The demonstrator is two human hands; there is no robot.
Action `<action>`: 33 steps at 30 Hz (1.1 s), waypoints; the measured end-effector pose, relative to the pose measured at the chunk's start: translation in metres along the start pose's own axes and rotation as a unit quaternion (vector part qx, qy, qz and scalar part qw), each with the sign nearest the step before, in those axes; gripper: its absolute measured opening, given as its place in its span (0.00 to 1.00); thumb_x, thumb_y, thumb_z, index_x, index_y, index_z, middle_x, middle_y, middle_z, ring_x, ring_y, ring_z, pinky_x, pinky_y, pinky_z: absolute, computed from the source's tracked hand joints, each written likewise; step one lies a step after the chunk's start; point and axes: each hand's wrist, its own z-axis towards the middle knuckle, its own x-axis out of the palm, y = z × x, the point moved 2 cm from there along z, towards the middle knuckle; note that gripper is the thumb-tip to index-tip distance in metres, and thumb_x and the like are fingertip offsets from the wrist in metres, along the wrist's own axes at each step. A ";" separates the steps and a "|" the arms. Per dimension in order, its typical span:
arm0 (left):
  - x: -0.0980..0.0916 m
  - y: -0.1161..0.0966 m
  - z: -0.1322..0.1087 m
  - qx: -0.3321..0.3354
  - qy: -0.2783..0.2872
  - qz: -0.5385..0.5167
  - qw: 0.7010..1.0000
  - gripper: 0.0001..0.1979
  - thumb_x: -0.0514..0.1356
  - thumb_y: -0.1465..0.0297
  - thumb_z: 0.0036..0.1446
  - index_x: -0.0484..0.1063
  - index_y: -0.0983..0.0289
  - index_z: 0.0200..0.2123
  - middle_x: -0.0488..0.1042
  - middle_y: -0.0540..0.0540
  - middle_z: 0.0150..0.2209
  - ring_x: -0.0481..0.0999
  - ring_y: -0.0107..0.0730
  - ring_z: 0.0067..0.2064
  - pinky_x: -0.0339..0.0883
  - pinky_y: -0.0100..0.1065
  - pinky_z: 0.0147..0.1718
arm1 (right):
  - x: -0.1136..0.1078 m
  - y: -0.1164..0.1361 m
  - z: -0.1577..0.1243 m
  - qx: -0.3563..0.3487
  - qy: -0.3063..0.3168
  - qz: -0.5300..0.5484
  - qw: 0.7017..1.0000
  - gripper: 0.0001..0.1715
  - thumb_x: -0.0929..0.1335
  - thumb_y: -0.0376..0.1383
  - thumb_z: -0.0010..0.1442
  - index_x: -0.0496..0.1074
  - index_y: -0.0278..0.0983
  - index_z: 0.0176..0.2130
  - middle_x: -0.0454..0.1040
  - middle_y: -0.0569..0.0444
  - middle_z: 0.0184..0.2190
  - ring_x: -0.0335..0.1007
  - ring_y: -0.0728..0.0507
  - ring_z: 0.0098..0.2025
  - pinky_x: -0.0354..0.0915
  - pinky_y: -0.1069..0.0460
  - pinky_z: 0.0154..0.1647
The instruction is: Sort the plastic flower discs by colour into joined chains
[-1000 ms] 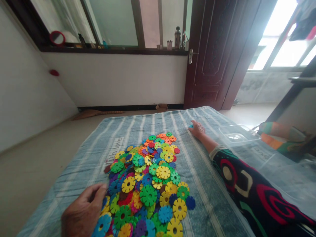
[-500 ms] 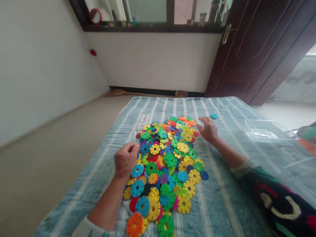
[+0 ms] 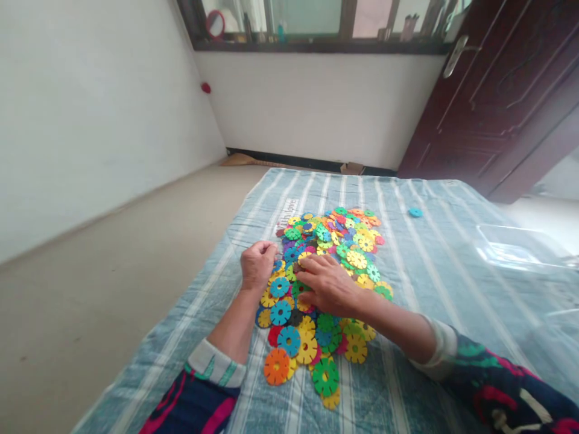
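Note:
A heap of notched plastic discs [image 3: 344, 248] in many colours lies on the striped cloth. My left hand [image 3: 259, 265] is closed beside the heap's left edge, its thumb and fingers drawn together. Anything inside that hand is too small or hidden to make out. Over the middle of the heap lies my right hand [image 3: 330, 286], palm down, with its fingers stretched out and touching the discs. It covers several discs. An orange disc [image 3: 277, 366] and a green disc [image 3: 325, 376] lie at the near end.
Away from the heap, a single blue disc [image 3: 415, 213] lies on the blue-grey striped cloth [image 3: 407, 253]. A clear plastic box [image 3: 520, 248] stands at the right. Beyond the cloth are a white wall, a window ledge [image 3: 316, 45] and a dark red door [image 3: 479, 120].
My right hand has moved from the heap's far right edge leftward and nearer, onto its middle. My left hand stays closed at the left edge. The camera view has turned left.

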 end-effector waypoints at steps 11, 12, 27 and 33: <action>0.003 0.001 0.000 -0.005 0.012 -0.010 1.000 0.11 0.57 0.62 0.46 0.74 0.63 0.25 0.73 0.49 0.20 0.73 0.30 0.23 0.65 0.29 0.26 | -0.013 0.028 -0.001 0.072 0.056 -0.048 0.995 0.15 0.67 0.44 0.63 0.73 0.35 0.34 0.71 0.50 0.35 0.65 0.43 0.40 0.60 0.48 0.43; 0.003 0.002 0.000 -0.004 0.014 -0.012 1.000 0.11 0.57 0.62 0.46 0.74 0.63 0.25 0.74 0.49 0.20 0.73 0.30 0.23 0.65 0.29 0.26 | -0.011 0.031 0.005 0.070 0.051 -0.051 0.995 0.16 0.66 0.45 0.63 0.73 0.35 0.34 0.71 0.50 0.35 0.65 0.43 0.41 0.59 0.48 0.42; 0.003 0.002 0.003 0.017 0.029 0.019 0.999 0.11 0.57 0.61 0.46 0.73 0.63 0.25 0.74 0.50 0.20 0.73 0.32 0.25 0.66 0.30 0.29 | 0.021 0.041 0.030 0.027 0.022 -0.077 0.996 0.07 0.65 0.35 0.62 0.71 0.35 0.33 0.71 0.50 0.31 0.63 0.43 0.37 0.57 0.48 0.39; 0.002 -0.007 -0.001 0.124 0.086 0.094 0.984 0.09 0.59 0.63 0.47 0.75 0.62 0.27 0.76 0.53 0.30 0.74 0.33 0.32 0.68 0.32 0.37 | 0.010 0.005 0.009 0.058 -0.099 -0.005 0.993 0.08 0.68 0.36 0.59 0.73 0.36 0.40 0.75 0.49 0.35 0.67 0.43 0.40 0.61 0.48 0.42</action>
